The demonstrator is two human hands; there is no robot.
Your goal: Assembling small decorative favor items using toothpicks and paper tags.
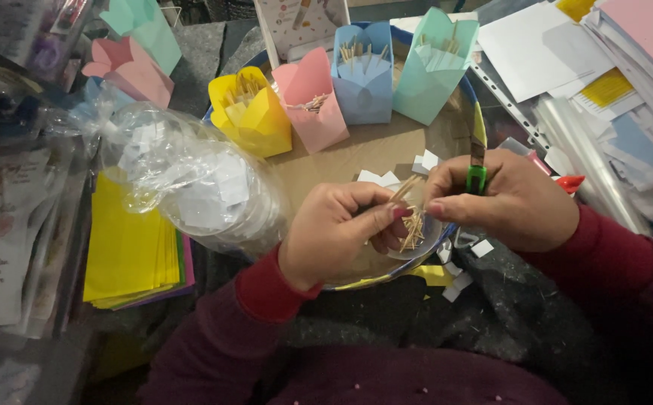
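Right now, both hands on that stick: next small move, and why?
Probably press the green cutter in the right hand through the stick pinched by the left hand: blade and stick meet, and cut sticks already lie below.

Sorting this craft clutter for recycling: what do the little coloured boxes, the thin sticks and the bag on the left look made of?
The coloured boxes look like matte folded paper or thin card, with creased flaps. The thin sticks between the hands look like pale wood, probably toothpicks. The bag looks like clear glossy plastic film, crinkled and knotted.
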